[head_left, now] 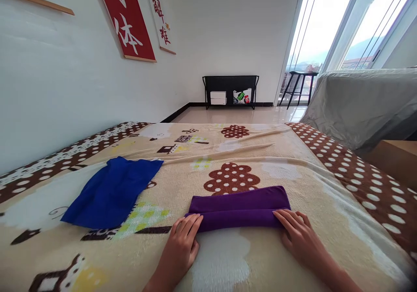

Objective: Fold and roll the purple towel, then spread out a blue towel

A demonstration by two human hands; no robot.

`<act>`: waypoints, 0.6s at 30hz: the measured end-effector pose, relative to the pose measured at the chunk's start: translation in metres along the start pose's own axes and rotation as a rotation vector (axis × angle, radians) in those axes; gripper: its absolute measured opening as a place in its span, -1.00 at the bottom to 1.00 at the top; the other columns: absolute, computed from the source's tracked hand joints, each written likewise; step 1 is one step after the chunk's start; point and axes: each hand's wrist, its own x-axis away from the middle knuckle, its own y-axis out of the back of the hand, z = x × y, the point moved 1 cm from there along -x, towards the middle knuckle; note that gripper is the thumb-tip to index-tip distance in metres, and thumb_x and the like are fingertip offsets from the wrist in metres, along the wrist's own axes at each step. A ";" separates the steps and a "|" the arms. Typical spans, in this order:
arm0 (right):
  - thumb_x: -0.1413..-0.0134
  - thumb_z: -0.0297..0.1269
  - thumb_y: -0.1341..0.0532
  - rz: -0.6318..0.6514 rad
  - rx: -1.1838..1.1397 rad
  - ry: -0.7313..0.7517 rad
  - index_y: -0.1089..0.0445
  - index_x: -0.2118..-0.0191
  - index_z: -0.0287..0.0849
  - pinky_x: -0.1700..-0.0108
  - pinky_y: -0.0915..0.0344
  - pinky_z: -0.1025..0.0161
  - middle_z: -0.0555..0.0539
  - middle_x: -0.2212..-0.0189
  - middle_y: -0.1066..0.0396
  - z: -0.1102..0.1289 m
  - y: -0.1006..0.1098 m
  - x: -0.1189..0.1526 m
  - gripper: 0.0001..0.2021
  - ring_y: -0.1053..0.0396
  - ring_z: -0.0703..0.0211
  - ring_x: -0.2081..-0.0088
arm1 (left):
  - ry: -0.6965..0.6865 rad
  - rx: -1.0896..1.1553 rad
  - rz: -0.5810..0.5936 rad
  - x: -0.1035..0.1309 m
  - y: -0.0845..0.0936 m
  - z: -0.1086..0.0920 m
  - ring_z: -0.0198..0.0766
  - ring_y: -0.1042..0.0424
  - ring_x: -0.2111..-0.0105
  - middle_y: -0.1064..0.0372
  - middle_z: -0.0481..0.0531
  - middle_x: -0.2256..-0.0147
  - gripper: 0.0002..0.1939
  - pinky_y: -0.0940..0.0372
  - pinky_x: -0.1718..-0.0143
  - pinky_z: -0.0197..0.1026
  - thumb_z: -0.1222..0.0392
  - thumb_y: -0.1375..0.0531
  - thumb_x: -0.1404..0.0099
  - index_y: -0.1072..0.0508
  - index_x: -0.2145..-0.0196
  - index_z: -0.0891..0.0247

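A purple cloth point(239, 218) lies in front of me, its near part rolled or folded over into a thick strip while a flat strip shows behind it. My left hand point(186, 237) grips the left end of that near strip, fingers on top and thumb below. At the right end, my right hand point(298, 231) holds it the same way, fingers bent over the edge. To the left, apart from both hands, a blue cloth point(112, 192) lies spread out with a rumpled far edge.
A patterned fleece blanket point(260, 257) with a dotted brown border covers the surface beneath. A white wall runs along the left. Farther off are a black rack point(230, 83), a black stool point(298, 83), a plastic-covered bulk point(368, 101) and a cardboard box point(395, 157) at right.
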 end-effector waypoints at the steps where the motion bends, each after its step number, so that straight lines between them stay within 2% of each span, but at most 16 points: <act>1: -0.07 -0.50 -0.06 0.012 -0.029 -0.037 -0.36 -0.11 -0.15 -0.17 -0.04 0.04 -0.10 -0.02 -0.45 0.000 0.000 -0.008 -0.53 -0.36 0.07 -0.05 | 0.035 0.009 0.012 -0.006 -0.001 0.000 -0.09 -0.36 -0.06 -0.41 0.10 -0.05 -0.38 -0.11 -0.16 0.03 0.51 -0.02 -0.14 -0.32 -0.16 0.25; 5: -0.03 -0.50 -0.08 0.094 -0.084 -0.152 -0.45 0.20 -0.14 -0.07 -0.11 0.03 -0.09 0.22 -0.50 0.002 0.006 -0.048 -0.73 -0.40 0.06 0.13 | 0.164 0.042 0.158 -0.041 0.005 0.000 -0.06 -0.42 0.07 -0.48 0.14 0.13 -0.57 -0.21 -0.04 0.03 0.52 -0.03 -0.14 -0.45 0.07 0.29; 8: -0.07 -0.52 -0.03 0.089 -0.054 -0.198 -0.44 0.30 -0.19 -0.02 -0.13 -0.03 -0.18 0.33 -0.48 0.017 0.004 -0.076 -0.75 -0.39 -0.02 0.18 | 0.194 0.035 0.189 -0.072 0.009 -0.012 0.00 -0.44 0.15 -0.48 0.20 0.24 -0.65 -0.24 0.04 0.08 0.50 0.01 -0.19 -0.47 0.18 0.33; 9: -0.08 -0.53 -0.01 0.088 -0.053 -0.200 -0.45 0.26 -0.21 -0.04 -0.13 -0.05 -0.21 0.30 -0.48 0.026 0.001 -0.086 -0.72 -0.39 -0.04 0.15 | 0.179 0.038 0.184 -0.082 0.008 -0.021 0.00 -0.43 0.13 -0.48 0.22 0.22 -0.64 -0.23 0.03 0.08 0.49 0.02 -0.21 -0.46 0.14 0.34; 11: -0.08 -0.53 -0.02 0.101 -0.078 -0.151 -0.44 0.05 -0.24 -0.13 -0.10 -0.04 -0.23 0.12 -0.48 0.047 -0.008 -0.102 -0.63 -0.37 -0.03 0.01 | 0.107 0.071 0.191 -0.101 0.001 -0.040 -0.03 -0.40 0.01 -0.46 0.23 0.06 -0.59 -0.19 -0.08 0.03 0.42 -0.01 -0.25 -0.41 -0.02 0.34; 14: -0.15 -0.42 -0.07 0.148 -0.148 -0.010 -0.21 -0.26 -0.13 -0.28 0.00 0.08 -0.09 -0.20 -0.30 0.067 -0.021 -0.116 -0.47 -0.22 0.10 -0.21 | -0.020 0.138 0.222 -0.119 -0.015 -0.058 -0.13 -0.24 -0.20 -0.29 0.14 -0.20 -0.49 -0.06 -0.24 -0.09 0.24 -0.07 -0.32 -0.26 -0.22 0.28; 16: -0.23 -0.30 -0.07 0.176 -0.174 0.047 -0.07 -0.34 -0.09 -0.32 0.03 0.08 -0.06 -0.29 -0.17 0.058 -0.024 -0.113 -0.43 -0.12 0.13 -0.28 | -0.051 0.162 0.241 -0.117 -0.022 -0.052 -0.11 -0.14 -0.27 -0.17 0.13 -0.28 -0.45 0.00 -0.28 -0.04 0.11 -0.06 -0.37 -0.18 -0.28 0.25; 18: -0.28 -0.17 -0.06 0.195 -0.181 0.052 0.02 -0.38 -0.08 -0.32 0.03 0.02 -0.09 -0.33 -0.09 0.032 -0.023 -0.100 -0.40 -0.07 0.08 -0.32 | -0.042 0.167 0.249 -0.105 -0.025 -0.030 -0.07 -0.10 -0.30 -0.11 0.13 -0.32 -0.41 -0.01 -0.28 0.04 0.01 -0.03 -0.41 -0.10 -0.32 0.21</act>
